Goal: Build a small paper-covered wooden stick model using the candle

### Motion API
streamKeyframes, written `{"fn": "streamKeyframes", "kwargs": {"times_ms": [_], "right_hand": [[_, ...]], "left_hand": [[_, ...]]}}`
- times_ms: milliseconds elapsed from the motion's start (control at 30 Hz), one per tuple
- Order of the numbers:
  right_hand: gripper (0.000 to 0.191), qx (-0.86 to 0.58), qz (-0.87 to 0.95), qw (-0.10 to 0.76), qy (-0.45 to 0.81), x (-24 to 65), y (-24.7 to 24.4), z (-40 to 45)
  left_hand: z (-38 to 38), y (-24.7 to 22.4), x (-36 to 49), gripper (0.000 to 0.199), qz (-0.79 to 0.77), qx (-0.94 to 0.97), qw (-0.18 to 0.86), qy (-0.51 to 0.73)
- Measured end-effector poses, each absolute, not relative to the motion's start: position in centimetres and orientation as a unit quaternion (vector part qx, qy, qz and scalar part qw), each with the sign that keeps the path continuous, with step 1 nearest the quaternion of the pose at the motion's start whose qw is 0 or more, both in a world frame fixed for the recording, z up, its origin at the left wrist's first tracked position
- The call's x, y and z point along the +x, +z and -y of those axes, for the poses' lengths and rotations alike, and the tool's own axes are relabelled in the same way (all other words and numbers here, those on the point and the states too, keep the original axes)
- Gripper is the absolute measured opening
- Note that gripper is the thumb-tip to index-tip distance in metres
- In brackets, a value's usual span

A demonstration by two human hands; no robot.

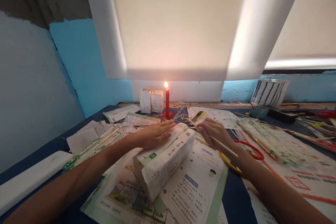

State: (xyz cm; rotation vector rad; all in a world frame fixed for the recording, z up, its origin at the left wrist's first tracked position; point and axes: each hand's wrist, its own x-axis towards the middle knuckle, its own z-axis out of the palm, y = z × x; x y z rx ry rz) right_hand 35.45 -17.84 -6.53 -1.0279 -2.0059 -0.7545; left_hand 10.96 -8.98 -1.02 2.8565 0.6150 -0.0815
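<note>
My left hand (156, 133) lies flat with its fingers stretched out, palm down on the upper part of a folded paper bundle (168, 161). My right hand (214, 131) is closed round a thin wooden stick (223, 146), which slants from upper left to lower right, its upper end near the top of the bundle. Under the bundle is an open printed sheet (194, 185) with green edges. Behind the hands, a lit red candle (167, 102) stands upright.
Two small white boxes (151, 101) stand left of the candle. Bundled sticks (97, 145) and a long white case (31, 178) are at left. A yellow cutter (201, 116), red ring (256, 149), striped container (270, 92) and bagged sticks (267, 143) are at right.
</note>
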Motion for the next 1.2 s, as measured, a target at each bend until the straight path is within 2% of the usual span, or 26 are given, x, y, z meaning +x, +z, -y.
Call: {"fn": "streamKeyframes", "kwargs": {"times_ms": [100,533,967,1100,1200], "right_hand": [[0.029,-0.4,0.784,0.366,-0.303,35.4,-6.6,17.8],[0.025,-0.403,0.792,0.354,-0.292,35.4,-7.1,17.6],[0.027,-0.409,0.788,0.35,-0.299,35.2,-6.9,17.7],[0.025,-0.397,0.793,0.355,-0.296,35.2,-6.8,17.6],[0.025,-0.395,0.791,0.364,-0.294,35.3,-6.7,17.5]], "left_hand": [[10.2,-0.9,9.5,0.063,-0.18,0.976,0.107,-0.064],[11.4,-1.4,8.0,0.056,-0.15,0.981,0.088,-0.088],[11.2,-1.6,7.9,0.056,-0.166,0.974,0.138,-0.063],[11.8,-0.6,8.3,0.068,-0.213,0.963,0.154,-0.059],[13.0,0.0,8.5,0.093,-0.238,0.959,0.138,-0.069]]}}
